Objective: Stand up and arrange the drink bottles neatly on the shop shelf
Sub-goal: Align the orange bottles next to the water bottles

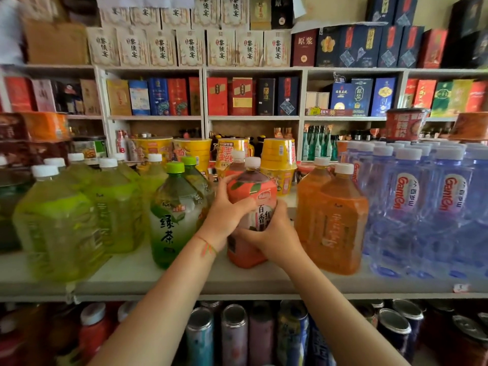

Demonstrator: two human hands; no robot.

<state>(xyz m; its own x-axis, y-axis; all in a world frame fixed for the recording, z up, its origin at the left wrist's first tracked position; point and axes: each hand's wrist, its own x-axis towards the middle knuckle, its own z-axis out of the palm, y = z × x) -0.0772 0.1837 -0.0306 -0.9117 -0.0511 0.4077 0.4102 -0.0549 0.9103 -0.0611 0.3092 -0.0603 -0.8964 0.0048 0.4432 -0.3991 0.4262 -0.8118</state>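
A large pink-orange tea bottle [252,190] with a white cap stands upright on the grey shelf [169,276], near its middle. My left hand [227,210] grips its left shoulder, fingers curled round the label. My right hand [269,236] holds its lower right side. A second bottle of the same kind [235,165] stands behind it. Green tea bottles [177,210] stand just to the left. Orange tea bottles [335,220] stand to the right.
Yellow-green drink bottles [60,220] fill the shelf's left end and clear blue water bottles [412,207] its right end. Yellow noodle cups [278,165] sit behind. Cans [235,336] line the shelf below. Boxed liquor [219,96] fills the wall shelves.
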